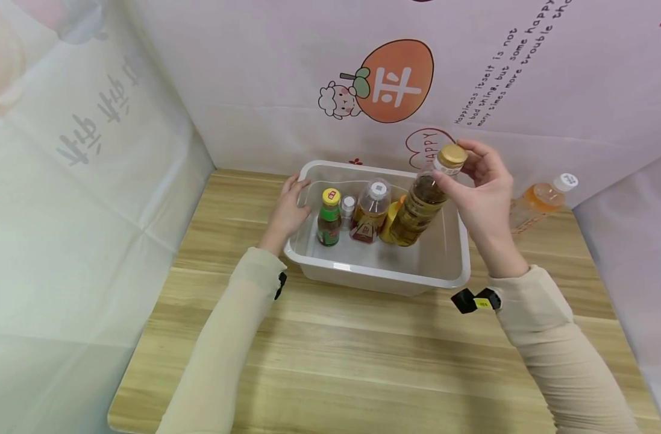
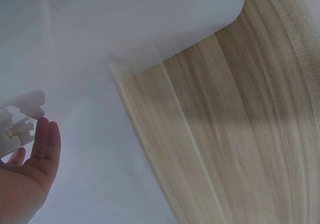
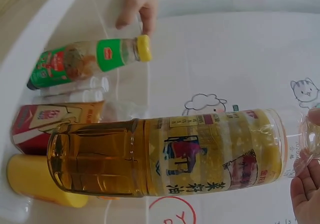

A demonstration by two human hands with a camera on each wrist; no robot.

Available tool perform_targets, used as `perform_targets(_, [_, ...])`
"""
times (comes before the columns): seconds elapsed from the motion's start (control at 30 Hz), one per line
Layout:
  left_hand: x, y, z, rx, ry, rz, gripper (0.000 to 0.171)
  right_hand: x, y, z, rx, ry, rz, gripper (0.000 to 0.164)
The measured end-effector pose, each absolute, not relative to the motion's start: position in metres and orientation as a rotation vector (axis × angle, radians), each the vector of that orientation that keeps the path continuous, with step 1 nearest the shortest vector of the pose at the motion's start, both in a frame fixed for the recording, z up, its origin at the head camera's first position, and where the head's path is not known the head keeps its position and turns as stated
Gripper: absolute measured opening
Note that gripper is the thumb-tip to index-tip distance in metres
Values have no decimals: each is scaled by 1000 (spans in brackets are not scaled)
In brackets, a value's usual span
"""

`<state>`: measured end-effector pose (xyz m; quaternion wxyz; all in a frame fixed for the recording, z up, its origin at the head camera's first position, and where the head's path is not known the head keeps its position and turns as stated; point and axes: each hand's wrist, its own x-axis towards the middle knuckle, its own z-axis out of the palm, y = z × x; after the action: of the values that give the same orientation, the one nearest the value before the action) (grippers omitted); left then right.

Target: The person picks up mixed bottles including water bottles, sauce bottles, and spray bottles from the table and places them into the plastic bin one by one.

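Observation:
My right hand [image 1: 487,205] holds a cooking oil bottle [image 1: 417,211] by its neck, just below the gold cap. The bottle tilts over the right half of a white plastic bin [image 1: 363,272], its base at the level of the bottles inside. My left hand [image 1: 287,217] grips the bin's left rim. Inside the bin stand a green-labelled sauce bottle [image 1: 329,228] with a yellow cap, a small clear bottle [image 1: 348,211] with a white cap and a clear-topped bottle [image 1: 369,220] with a dark red label. A yellow container [image 3: 45,180] is partly hidden behind the oil bottle.
On the wooden table [image 1: 330,349], right of the bin, stands a bottle with orange contents [image 1: 544,196], partly behind my right hand. Printed white sheeting [image 1: 265,78] hangs behind the table and on both sides.

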<state>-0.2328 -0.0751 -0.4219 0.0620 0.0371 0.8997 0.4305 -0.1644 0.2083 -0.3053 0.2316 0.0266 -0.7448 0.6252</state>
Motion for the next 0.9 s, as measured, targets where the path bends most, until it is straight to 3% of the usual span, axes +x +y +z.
perform_targets(0.9, [-234, -76, -423, 113, 2713, 1315, 65, -167, 177, -351, 113, -2458, 1515, 50])
